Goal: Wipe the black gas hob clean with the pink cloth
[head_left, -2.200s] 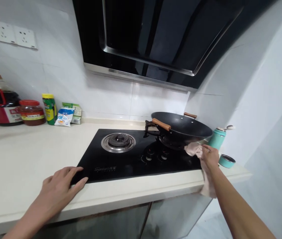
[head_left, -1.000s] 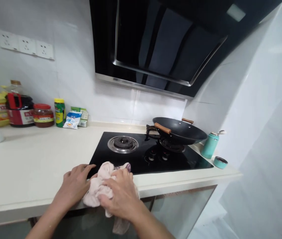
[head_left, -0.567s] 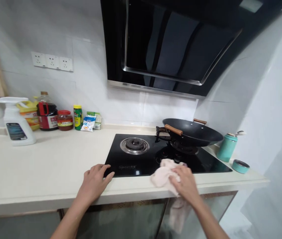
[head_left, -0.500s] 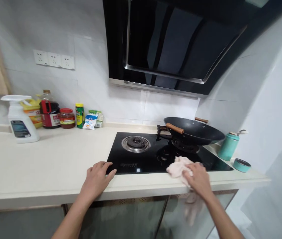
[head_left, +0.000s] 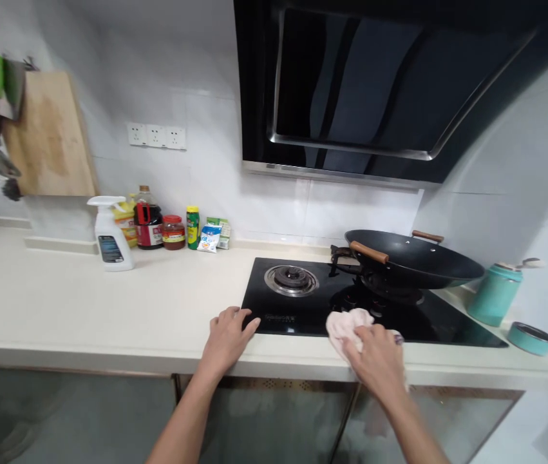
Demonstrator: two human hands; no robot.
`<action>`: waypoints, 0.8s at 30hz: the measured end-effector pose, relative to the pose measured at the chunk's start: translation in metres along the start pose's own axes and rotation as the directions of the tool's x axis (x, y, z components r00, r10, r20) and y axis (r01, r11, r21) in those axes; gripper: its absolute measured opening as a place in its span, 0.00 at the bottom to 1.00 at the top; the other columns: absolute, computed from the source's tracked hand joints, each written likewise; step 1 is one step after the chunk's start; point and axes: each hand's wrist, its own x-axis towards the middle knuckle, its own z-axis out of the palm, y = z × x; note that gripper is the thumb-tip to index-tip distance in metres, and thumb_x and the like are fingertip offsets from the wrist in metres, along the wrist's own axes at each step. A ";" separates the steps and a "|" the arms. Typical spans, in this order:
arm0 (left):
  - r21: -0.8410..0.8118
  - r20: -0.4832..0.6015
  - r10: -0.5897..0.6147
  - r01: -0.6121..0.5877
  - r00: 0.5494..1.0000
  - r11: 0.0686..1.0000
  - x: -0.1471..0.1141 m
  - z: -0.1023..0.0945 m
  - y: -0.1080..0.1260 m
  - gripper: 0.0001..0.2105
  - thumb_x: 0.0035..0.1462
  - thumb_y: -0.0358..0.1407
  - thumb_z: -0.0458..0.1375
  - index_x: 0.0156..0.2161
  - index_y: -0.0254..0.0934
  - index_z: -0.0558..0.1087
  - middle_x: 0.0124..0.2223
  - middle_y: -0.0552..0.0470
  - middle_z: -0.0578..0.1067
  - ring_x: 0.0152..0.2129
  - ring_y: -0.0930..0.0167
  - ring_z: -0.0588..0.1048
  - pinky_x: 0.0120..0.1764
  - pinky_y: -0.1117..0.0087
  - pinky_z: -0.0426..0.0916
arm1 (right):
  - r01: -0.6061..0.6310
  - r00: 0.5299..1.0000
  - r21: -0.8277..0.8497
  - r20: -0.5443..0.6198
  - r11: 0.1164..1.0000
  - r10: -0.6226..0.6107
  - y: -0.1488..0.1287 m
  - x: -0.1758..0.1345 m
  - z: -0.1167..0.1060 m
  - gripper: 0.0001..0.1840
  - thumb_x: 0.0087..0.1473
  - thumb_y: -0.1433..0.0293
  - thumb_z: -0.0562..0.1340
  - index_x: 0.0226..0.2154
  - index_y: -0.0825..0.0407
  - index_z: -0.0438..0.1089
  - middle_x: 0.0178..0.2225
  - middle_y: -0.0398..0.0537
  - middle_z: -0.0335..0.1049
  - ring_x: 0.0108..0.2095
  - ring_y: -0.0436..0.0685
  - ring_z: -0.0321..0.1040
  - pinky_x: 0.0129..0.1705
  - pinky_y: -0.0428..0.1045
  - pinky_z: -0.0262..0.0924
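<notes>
Cloth (head_left: 346, 321): pressed on the hob's (head_left: 447, 322) front edge, below the wok (head_left: 418, 264).
Right hand (head_left: 375, 357): fingers closed over the cloth.
Left hand (head_left: 228, 335): laid flat, fingers released, on the counter (head_left: 85, 303).

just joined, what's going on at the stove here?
A person stands at a kitchen counter. The right hand presses a pale pink cloth onto the front edge of the black glass hob. The left hand lies flat on the counter at the hob's front left corner. A black wok sits on the right burner; the left burner is bare. A teal flask stands to the right.
</notes>
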 end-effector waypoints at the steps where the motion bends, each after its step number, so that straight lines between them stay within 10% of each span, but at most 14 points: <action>1: -0.010 0.006 -0.003 0.003 1.000 1.000 0.000 -0.001 0.000 0.21 0.68 0.50 0.50 0.54 0.42 0.76 0.57 0.40 0.75 0.58 0.57 0.70 0.61 0.50 0.58 | 0.047 0.999 0.054 -0.013 0.997 -0.046 -0.026 -0.004 -0.002 0.16 0.59 0.57 0.61 0.41 0.47 0.78 0.43 0.60 0.71 0.45 0.71 0.65 0.47 0.62 0.57; 7: -0.058 0.005 -0.018 0.018 1.000 0.998 0.000 -0.002 -0.007 0.20 0.72 0.46 0.43 0.53 0.44 0.75 0.56 0.46 0.77 0.56 0.62 0.72 0.59 0.54 0.61 | 0.266 0.962 0.550 -0.097 0.792 -0.257 -0.128 -0.014 -0.005 0.06 0.54 0.63 0.65 0.33 0.47 0.73 0.39 0.50 0.70 0.44 0.64 0.65 0.48 0.58 0.57; 14: -0.124 -0.048 -0.080 0.074 0.996 0.990 0.006 0.004 -0.020 0.21 0.72 0.41 0.41 0.54 0.43 0.75 0.56 0.45 0.78 0.55 0.63 0.74 0.58 0.56 0.63 | 0.257 0.966 0.878 -0.226 0.405 -0.125 -0.158 0.077 -0.067 0.13 0.56 0.56 0.62 0.30 0.48 0.68 0.36 0.44 0.66 0.38 0.56 0.65 0.43 0.51 0.61; 19: -0.138 -0.039 -0.073 0.067 0.997 0.988 0.006 0.003 -0.020 0.19 0.70 0.40 0.44 0.54 0.43 0.75 0.56 0.46 0.78 0.56 0.63 0.74 0.59 0.56 0.62 | 0.372 0.913 0.842 -0.408 0.390 0.010 -0.165 0.134 -0.130 0.14 0.59 0.55 0.61 0.33 0.48 0.70 0.38 0.44 0.65 0.40 0.56 0.65 0.46 0.52 0.62; 24: -0.148 -0.031 -0.076 0.071 0.997 0.987 0.005 0.002 -0.019 0.18 0.70 0.40 0.45 0.54 0.43 0.76 0.56 0.46 0.78 0.56 0.63 0.73 0.59 0.56 0.62 | 0.312 0.948 0.726 -0.283 0.613 -0.148 -0.136 0.108 -0.084 0.16 0.59 0.54 0.61 0.40 0.48 0.74 0.43 0.49 0.68 0.47 0.62 0.65 0.51 0.59 0.62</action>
